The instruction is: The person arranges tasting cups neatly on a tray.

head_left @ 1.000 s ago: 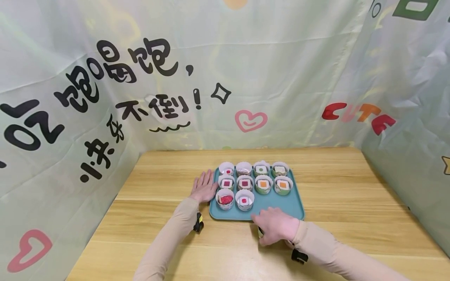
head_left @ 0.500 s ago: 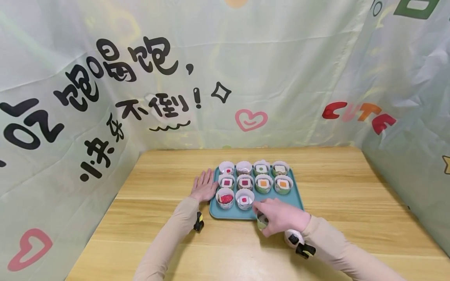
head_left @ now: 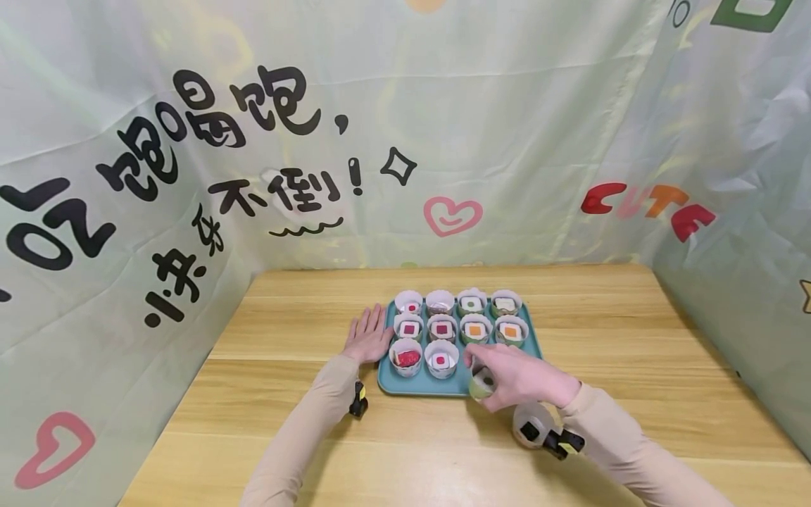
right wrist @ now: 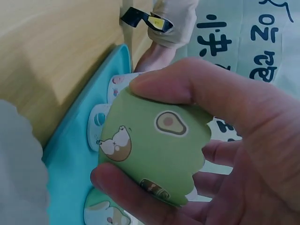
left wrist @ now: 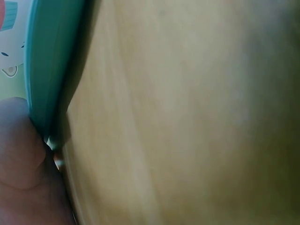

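Observation:
My right hand (head_left: 524, 374) pinches a green paper baking cup (right wrist: 154, 140) printed with avocados, thumb on one side and fingers on the other. In the head view that cup is tilted over the front of the teal tray (head_left: 405, 386), and something dark shows inside it. On the tray stand rows of paper cups holding white squares with coloured centres, such as the orange one (head_left: 475, 330). A cup with a red piece (head_left: 407, 359) stands front left. My left hand (head_left: 369, 336) lies flat on the table against the tray's left edge, fingers straight.
Another paper cup (head_left: 532, 426) with a black square inside stands on the wooden table (head_left: 285, 408), below my right wrist and in front of the tray. A printed cloth backdrop (head_left: 507, 141) encloses the table at the back and sides.
My right hand has moved right and slightly forward with the green cup, from before the tray's edge to over its front. The cup with the black square has come into view. My left hand stays still.

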`<state>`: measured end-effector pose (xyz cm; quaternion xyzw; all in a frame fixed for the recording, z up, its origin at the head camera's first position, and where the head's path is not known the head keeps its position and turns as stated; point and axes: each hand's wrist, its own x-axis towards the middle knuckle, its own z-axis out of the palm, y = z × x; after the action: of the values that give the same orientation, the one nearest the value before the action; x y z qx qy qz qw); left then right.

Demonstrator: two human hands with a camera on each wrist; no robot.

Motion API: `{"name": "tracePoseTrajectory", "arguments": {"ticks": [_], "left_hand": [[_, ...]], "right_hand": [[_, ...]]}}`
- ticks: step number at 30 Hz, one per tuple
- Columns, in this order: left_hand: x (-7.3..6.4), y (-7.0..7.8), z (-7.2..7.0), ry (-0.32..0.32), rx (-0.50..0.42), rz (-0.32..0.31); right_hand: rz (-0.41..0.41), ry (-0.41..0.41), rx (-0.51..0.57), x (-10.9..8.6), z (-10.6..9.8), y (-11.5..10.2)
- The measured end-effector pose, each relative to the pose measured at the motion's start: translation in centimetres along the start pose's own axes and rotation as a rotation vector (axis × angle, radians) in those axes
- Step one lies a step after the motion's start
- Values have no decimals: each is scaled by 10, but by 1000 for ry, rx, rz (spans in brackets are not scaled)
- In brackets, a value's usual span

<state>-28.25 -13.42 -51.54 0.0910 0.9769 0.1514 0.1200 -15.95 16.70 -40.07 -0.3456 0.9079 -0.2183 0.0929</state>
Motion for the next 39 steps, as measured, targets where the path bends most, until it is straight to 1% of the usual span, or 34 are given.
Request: {"name": "tracePoseTrajectory", "arguments": {"ticks": [4,10,16,23,31,35,39], "left_hand": [[1,0,0,-8,6,-6],[0,0,-1,-11,-6,-9],[0,0,-1,-8,-2,-3],[0,-1,0,-12,1,-6],[-1,-1,-1,-11,-3,-9],[0,0,-1,-7,-1,-5],[0,0,0,-3,-1,-2]], "right_hand": [[-1,19,1,-3,-2,4],[-31,60,-17,-3,-7,12],[-25,15,-13,-1,-9,20],[-63,-42,-47,4,-13,29],[-26,-81,-65,17,-13,33],[7,-101,-84,22,-11,31],[58,-122,-98,26,-9,29]]}}
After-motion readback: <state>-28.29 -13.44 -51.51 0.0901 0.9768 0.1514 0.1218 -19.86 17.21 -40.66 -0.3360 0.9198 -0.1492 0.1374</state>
